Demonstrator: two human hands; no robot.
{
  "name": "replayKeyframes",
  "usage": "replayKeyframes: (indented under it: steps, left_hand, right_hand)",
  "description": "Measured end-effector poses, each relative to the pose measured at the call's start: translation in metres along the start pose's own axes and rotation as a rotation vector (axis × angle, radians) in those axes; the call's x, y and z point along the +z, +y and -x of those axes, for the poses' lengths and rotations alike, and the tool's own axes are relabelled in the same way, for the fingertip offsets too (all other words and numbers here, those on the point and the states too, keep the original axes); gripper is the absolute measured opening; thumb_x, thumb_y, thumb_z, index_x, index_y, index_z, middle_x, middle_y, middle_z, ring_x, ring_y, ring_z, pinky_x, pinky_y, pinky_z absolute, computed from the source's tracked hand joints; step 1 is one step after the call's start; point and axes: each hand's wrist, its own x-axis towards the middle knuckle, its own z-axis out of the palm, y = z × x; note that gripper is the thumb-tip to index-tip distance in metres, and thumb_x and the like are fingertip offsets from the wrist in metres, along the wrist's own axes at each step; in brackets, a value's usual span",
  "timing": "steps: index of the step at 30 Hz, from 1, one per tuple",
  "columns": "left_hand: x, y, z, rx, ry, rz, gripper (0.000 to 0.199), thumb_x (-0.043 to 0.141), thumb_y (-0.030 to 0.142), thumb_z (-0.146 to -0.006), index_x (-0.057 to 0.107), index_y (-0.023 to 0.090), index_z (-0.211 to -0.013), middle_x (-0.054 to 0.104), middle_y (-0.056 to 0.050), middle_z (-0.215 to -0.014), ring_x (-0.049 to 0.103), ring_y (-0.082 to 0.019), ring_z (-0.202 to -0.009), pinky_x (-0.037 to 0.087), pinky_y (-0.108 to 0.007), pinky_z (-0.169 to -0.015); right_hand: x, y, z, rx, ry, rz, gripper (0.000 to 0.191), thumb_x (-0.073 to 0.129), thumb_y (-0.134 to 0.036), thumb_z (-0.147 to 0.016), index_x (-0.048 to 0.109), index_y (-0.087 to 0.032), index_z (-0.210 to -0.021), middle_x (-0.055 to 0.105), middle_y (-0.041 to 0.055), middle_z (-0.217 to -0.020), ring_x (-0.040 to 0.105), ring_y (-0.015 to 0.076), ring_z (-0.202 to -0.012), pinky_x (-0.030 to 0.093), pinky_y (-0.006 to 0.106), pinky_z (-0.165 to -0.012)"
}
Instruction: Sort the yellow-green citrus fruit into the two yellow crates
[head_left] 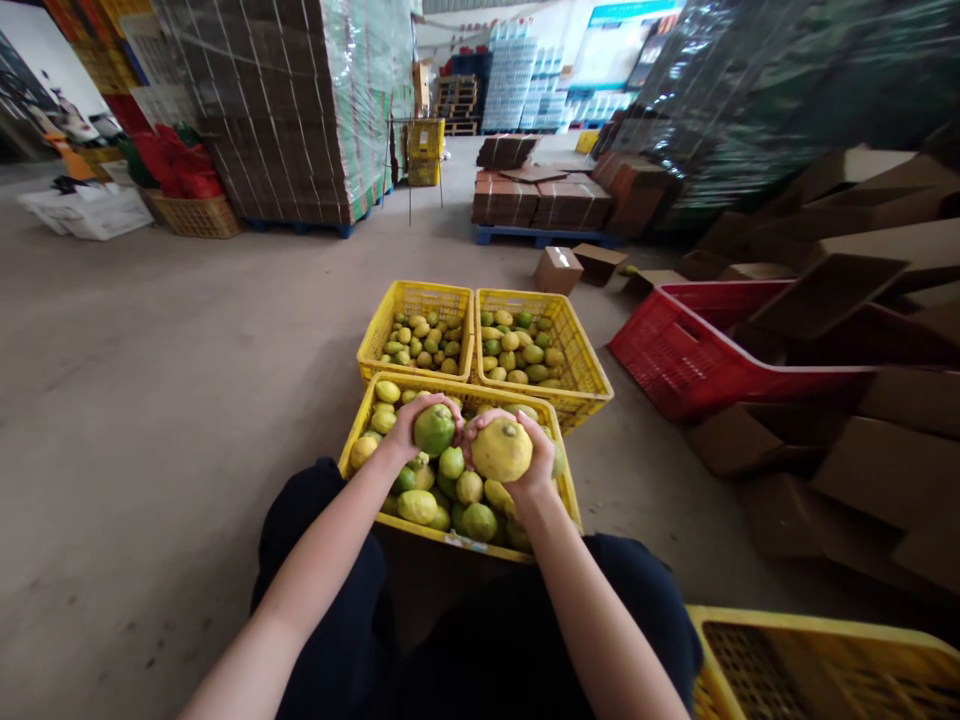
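Observation:
My left hand (409, 425) is closed around a green lemon (434, 430), held above the near yellow crate (457, 540). Beside it, my right hand (536, 455) grips a larger yellow lemon (502, 449). Both hands are close together, with the fruits' ends facing up toward me. Beneath them, the near crate holds many lemons (418, 507), some yellow and some green; the hands hide part of them. Two more yellow crates stand just behind, the left one (367, 350) and the right one (592, 370), each partly filled with smaller-looking yellow and green lemons.
A red crate (675, 370) with cardboard boxes (885, 460) around it lies to the right. Another yellow crate (810, 628) stands by my right knee. Further back are a pallet of flattened cartons (574, 205) and a tall wrapped stack (277, 110). Concrete floor (150, 400) extends to the left.

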Motion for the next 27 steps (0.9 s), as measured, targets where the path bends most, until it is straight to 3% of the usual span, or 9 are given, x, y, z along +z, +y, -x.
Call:
replayKeyframes:
  steps: [12, 19, 27]
  left_hand:
    - [0.0029, -0.004, 0.0016, 0.092, 0.088, -0.119, 0.037, 0.063, 0.05, -0.073, 0.07, 0.015, -0.064, 0.069, -0.007, -0.068, 0.066, -0.021, -0.065, 0.051, -0.029, -0.061]
    - [0.0013, -0.0005, 0.0045, 0.237, 0.108, -0.431, 0.034, 0.057, 0.041, -0.081, 0.074, 0.017, -0.065, 0.073, -0.006, -0.074, 0.067, -0.022, -0.077, 0.049, -0.031, -0.081]
    - [-0.0019, -0.0042, 0.0047, 0.236, 0.109, -0.381, 0.032, 0.059, 0.041, -0.082, 0.076, 0.016, -0.068, 0.073, -0.005, -0.074, 0.066, -0.021, -0.076, 0.048, -0.028, -0.079]
  right_hand:
    - [-0.0013, -0.0014, 0.0026, 0.011, 0.066, 0.119, 0.041, 0.067, -0.055, -0.074, 0.075, -0.015, -0.074, 0.072, 0.0095, -0.071, 0.067, 0.0223, -0.058, 0.055, 0.032, -0.045]
    - [0.0015, -0.0082, 0.0055, 0.041, 0.142, 0.269, 0.04, 0.066, -0.057, -0.072, 0.074, -0.018, -0.073, 0.07, 0.0091, -0.068, 0.065, 0.0214, -0.054, 0.054, 0.032, -0.047]
    - [-0.0041, -0.0041, 0.0045, 0.032, 0.107, 0.223, 0.039, 0.065, -0.055, -0.073, 0.075, -0.017, -0.074, 0.071, 0.0096, -0.069, 0.063, 0.021, -0.053, 0.052, 0.033, -0.045]
